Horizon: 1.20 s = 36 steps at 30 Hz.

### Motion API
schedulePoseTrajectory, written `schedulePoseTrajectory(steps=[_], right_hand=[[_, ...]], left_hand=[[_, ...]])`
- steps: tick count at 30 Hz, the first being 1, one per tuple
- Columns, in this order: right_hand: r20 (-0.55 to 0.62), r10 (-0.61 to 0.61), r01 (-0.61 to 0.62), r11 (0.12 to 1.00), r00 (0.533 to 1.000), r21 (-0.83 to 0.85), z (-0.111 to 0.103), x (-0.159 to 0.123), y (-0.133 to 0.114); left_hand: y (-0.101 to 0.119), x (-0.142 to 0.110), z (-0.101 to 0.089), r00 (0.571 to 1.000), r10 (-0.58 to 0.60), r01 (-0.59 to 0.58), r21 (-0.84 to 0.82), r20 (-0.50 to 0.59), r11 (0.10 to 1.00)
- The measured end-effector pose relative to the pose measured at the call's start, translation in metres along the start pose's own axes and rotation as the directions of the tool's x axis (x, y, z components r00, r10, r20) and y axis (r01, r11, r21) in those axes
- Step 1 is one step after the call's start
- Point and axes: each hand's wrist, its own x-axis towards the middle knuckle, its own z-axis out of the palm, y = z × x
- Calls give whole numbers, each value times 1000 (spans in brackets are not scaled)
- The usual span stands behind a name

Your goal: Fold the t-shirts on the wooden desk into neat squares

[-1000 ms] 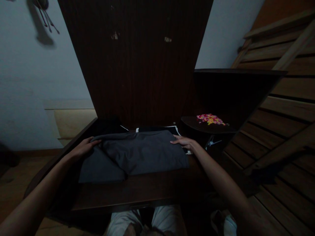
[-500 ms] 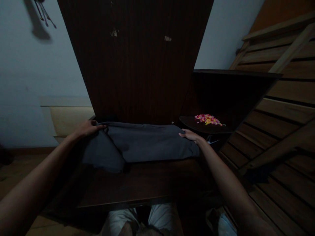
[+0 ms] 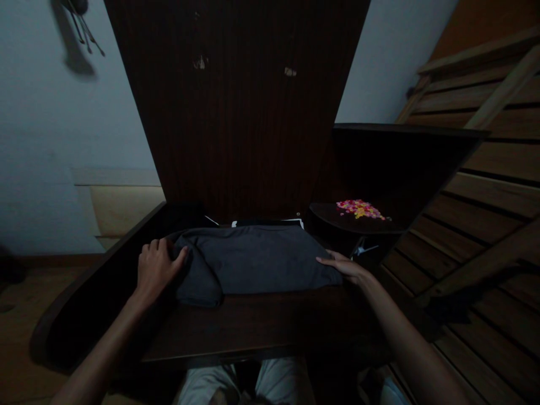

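A dark grey garment (image 3: 270, 261) lies folded into a long strip across the dark wooden desk (image 3: 253, 323). I cannot make out which kind of garment it is. My left hand (image 3: 157, 269) grips its left end, thumb on top and fingers curled over the edge, where a flap of cloth is folded inward. At the opposite end, my right hand (image 3: 343, 266) pinches the fabric, with the thumb above and the other fingers partly hidden. Behind the cloth, a dark flat object with white edges (image 3: 298, 223) partly shows.
A tall dark wooden panel (image 3: 244, 124) rises behind the desk. To the right, a corner shelf (image 3: 329, 216) bears a pile of small pink, red and yellow pieces (image 3: 360, 208). Wooden slats (image 3: 493, 191) stand farther right. A raised dark side board (image 3: 84, 292) borders the desk's left.
Both hands have drawn the garment toward me, uncovering the white-edged object behind it. My left hand has moved inward and nearer, bringing the left end of the cloth in.
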Motion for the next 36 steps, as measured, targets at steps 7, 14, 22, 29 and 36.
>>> schedulePoseTrajectory(steps=[7,14,22,29,36], right_hand=[[-244,-232,132,922,942,-365,18,-1,7],[-298,-351,-15,624,888,-781,22,-12,-10],[-40,-651,329,434,758,-839,109,21,-48],[35,-570,330,424,821,-844,150,50,-32],[4,-610,311,399,793,-863,154,45,-27]], left_hand=[[6,-42,7,958,-182,191,-18,220,981],[-27,-35,12,923,-225,255,-56,313,965],[-49,-30,4,938,-186,312,-472,293,825],[-53,0,-34,985,-134,152,-176,112,973],[-68,26,-4,959,-144,188,-168,244,968]])
